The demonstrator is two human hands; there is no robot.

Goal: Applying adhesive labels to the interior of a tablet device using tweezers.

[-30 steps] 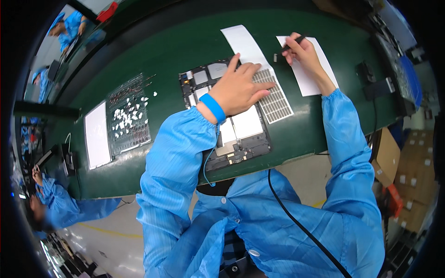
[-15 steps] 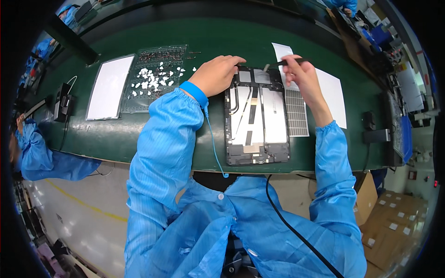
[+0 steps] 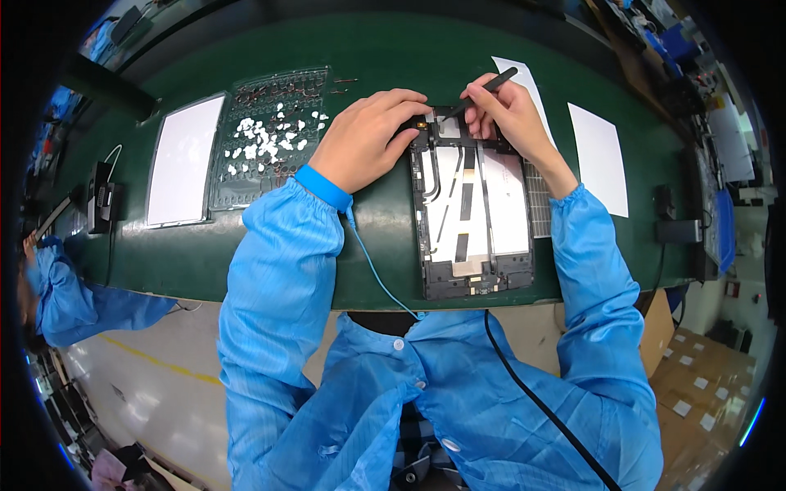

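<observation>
An opened tablet point(image 3: 512, 204), its inner parts bared, lies on the green bench in front of me. My left hand point(image 3: 368, 135), a blue band round its wrist, holds the tablet's far left corner, with thumb and fingertips at the edge. Slim black tweezers point(image 3: 497, 80) are pinched in my right hand point(image 3: 508, 114) above the tablet's far end. Their tip points down and left at the parts there; whether it grips anything is too small to tell. The right fingers cover part of the tablet's far right corner.
To the left, a clear tray point(image 3: 221, 192) bears several white pieces and thin dark parts, beside a white sheet point(image 3: 184, 164). White papers point(image 3: 598, 159) and a gridded sheet point(image 3: 538, 204) lie right of the tablet. A thin blue cord point(image 3: 372, 262) runs from my wristband. Another person's blue sleeve point(image 3: 61, 282) shows far left.
My right hand has moved left and turned, bringing the tweezers over the tablet's far end. The left hand now sits lower on the corner, its thumb showing. The tablet appears farther right in view.
</observation>
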